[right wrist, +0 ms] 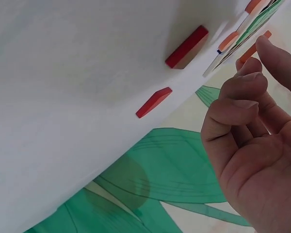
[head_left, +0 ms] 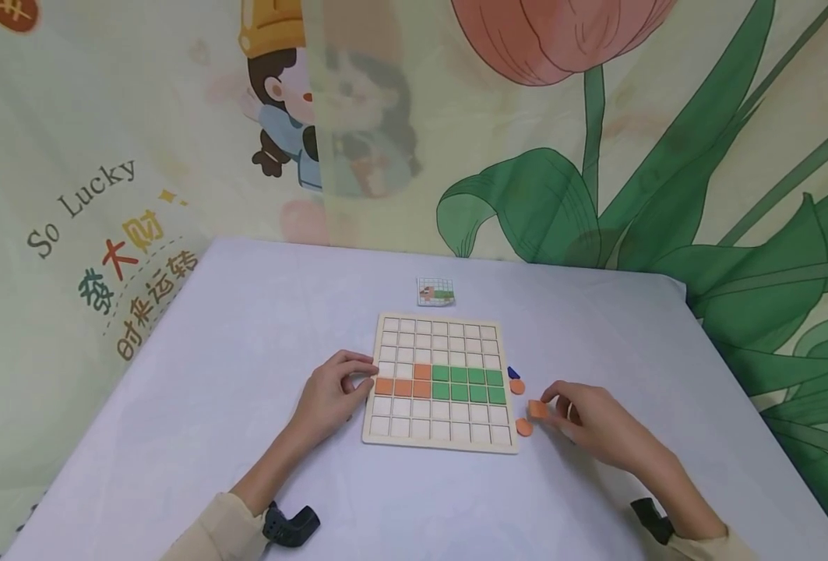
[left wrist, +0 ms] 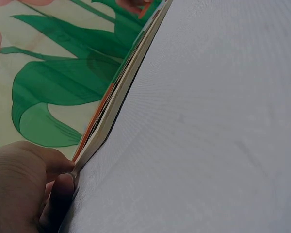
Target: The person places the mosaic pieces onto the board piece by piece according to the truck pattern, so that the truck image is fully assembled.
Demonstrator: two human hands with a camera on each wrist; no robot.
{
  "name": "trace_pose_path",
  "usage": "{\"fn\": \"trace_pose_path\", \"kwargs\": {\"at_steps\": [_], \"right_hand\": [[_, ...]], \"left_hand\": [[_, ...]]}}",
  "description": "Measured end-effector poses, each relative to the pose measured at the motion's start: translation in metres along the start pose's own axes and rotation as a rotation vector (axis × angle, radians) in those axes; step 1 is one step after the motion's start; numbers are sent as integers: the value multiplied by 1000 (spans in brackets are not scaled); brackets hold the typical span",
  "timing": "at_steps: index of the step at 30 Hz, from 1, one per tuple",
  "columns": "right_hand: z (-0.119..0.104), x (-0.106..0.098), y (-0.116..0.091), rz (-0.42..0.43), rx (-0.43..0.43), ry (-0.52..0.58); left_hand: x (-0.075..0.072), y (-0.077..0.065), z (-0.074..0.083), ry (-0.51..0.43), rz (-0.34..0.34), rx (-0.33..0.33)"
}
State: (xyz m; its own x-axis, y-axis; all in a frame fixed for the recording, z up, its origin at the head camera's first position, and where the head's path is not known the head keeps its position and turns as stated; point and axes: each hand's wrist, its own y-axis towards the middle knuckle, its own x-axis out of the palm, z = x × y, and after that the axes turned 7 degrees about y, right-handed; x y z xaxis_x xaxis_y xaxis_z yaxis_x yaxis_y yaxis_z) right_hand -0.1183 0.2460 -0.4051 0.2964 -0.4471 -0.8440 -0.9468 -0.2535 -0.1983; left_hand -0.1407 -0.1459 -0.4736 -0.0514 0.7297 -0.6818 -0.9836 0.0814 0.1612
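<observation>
A pale wooden grid board [head_left: 440,454] lies on the white table, with several orange tiles [head_left: 403,387] and green tiles [head_left: 459,383] filling parts of two middle rows. At its left edge, my left hand [head_left: 332,393] pinches the rim between thumb and fingers; the left wrist view shows the fingertips right at the board's side [left wrist: 104,131]. Beyond the right edge, my right hand [head_left: 599,425] holds an orange square tile [head_left: 537,409] between thumb and fingertips, above the tabletop. Two orange discs [head_left: 517,386] and a dark blue piece [head_left: 514,373] lie beside the board there.
Behind the board lies a small card [head_left: 435,292] with a printed grid picture. Two red pieces [right wrist: 186,48] sit on the table near my right hand in the right wrist view. A patterned cloth backdrop [head_left: 385,117] hangs behind the table [head_left: 280,296].
</observation>
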Motion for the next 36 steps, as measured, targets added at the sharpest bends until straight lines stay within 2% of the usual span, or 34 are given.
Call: {"fn": "trace_pose_path", "kwargs": {"at_steps": [11, 21, 36], "right_hand": [[-23, 5, 14, 11, -38, 27], [-37, 11, 32, 4, -106, 76], [-69, 20, 60, 3, -156, 69]], "left_hand": [[1, -1, 0, 0, 14, 0], [4, -1, 1, 4, 13, -10], [2, -2, 0, -1, 19, -5]]}}
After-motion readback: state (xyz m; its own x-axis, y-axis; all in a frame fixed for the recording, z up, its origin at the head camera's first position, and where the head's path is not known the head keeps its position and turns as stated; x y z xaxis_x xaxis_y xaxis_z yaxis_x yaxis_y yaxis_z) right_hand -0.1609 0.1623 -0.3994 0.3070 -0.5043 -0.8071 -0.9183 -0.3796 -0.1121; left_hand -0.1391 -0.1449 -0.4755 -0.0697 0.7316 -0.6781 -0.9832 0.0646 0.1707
